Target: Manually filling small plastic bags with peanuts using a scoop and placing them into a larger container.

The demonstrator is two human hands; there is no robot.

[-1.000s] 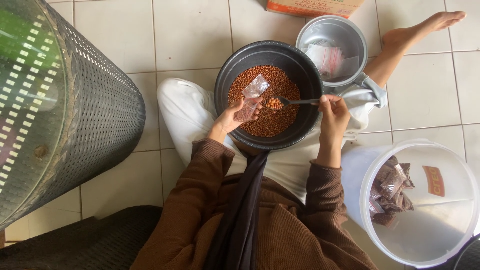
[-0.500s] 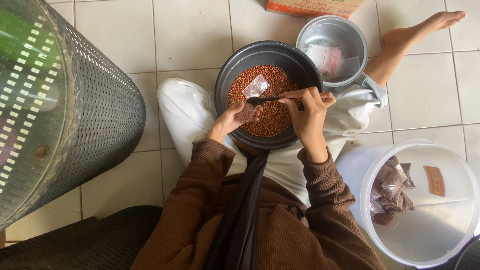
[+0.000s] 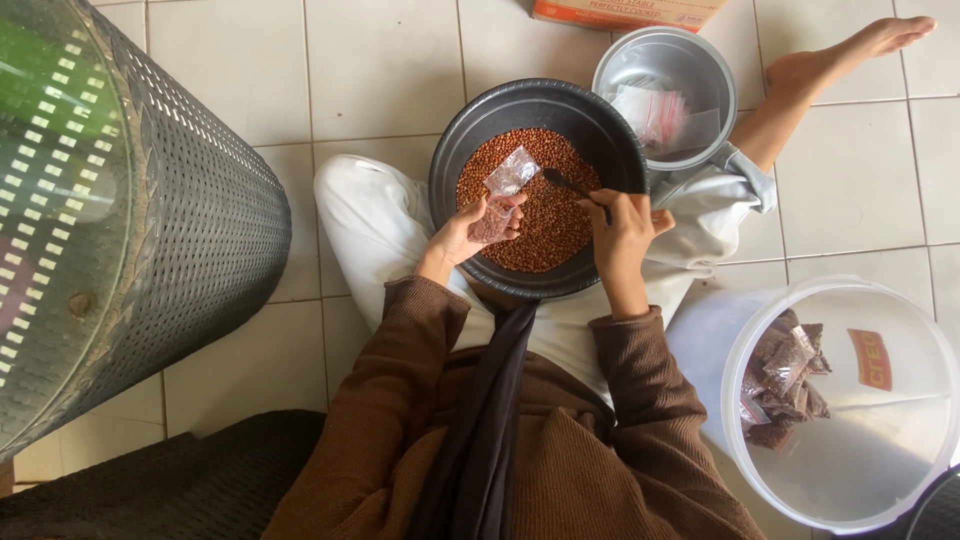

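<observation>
A black round basin [image 3: 470, 150] full of small reddish-brown seeds [image 3: 555, 225] rests on my lap. My left hand [image 3: 468, 232] holds a small clear plastic bag [image 3: 503, 195], partly filled with seeds, over the basin's left side. My right hand [image 3: 620, 228] grips a dark spoon [image 3: 565, 184] whose bowl points toward the bag's mouth, just right of it. The bag's top flap stands open and tilted.
A grey bucket [image 3: 640, 55] holding empty clear bags stands beyond the basin. A white bucket [image 3: 905, 470] with several filled bags is at my right. A dark woven wicker drum [image 3: 200, 230] with a glass top stands at left. Floor is pale tile; a cardboard box [image 3: 625, 12] lies at the top.
My right hand has moved left from the basin's right rim to over the seeds, bringing the spoon close to the bag. The left hand has kept the bag nearly in place.
</observation>
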